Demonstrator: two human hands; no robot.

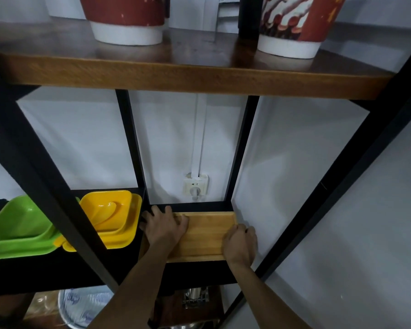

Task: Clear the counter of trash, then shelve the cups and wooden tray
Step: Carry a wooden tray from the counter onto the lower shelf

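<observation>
A light wooden tray (207, 233) lies flat on the black lower shelf (195, 271) of a metal rack, between two black uprights. My left hand (164, 227) lies on the tray's left end with its fingers spread over the wood. My right hand (240, 242) grips the tray's right front corner with curled fingers. Two large red and white paper cups (126, 20) (292, 27) stand on the brown wooden shelf (188, 77) above.
A yellow dish (112, 217) and a green dish (19, 226) sit on the lower shelf left of the tray. A wall socket (196, 186) is behind the rack. A black diagonal brace (342, 174) crosses at the right. More objects show below.
</observation>
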